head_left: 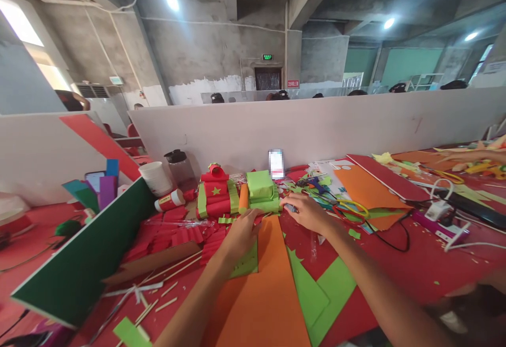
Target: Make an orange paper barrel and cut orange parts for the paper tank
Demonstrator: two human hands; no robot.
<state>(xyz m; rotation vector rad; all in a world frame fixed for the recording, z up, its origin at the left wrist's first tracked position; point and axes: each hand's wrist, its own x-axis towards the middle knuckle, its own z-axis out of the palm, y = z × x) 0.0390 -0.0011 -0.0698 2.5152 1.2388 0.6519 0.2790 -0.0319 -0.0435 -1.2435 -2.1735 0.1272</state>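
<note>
Right hand (306,212) is gripping a small grey object (291,208) at frame centre; left hand (242,233), set apart, its grip unclear, is bending over orange paper (259,305) reaching the bottom edge.

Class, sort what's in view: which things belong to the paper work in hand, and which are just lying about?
Likely in use:
- orange sheet between the forearms
- green sheet by the left hand
- small grey object, unclear, in the right hand

Apparently lying about:
- stacked white cups
- dark-lidded jar
- purple power strip
</note>
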